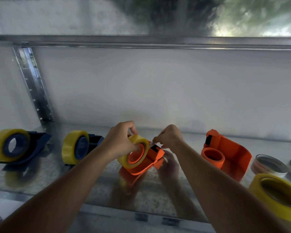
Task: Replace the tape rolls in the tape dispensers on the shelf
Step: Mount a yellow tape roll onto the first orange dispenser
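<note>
Tape roll, yellow and translucent, sits on the orange hub of the orange dispenser, which we hold tilted just above the shelf. Our left hand grips the roll, thumb inside the hub and fingers curled over the rim. Our right hand pinches what we judge to be the tape's free end, at the cutter end just right of the roll. The dispenser's long axis runs left to right, so that end lies nearer the right hand. Two blue dispensers to the left carry rolls; a second orange dispenser to the right is bare, a spare roll near it.
</note>
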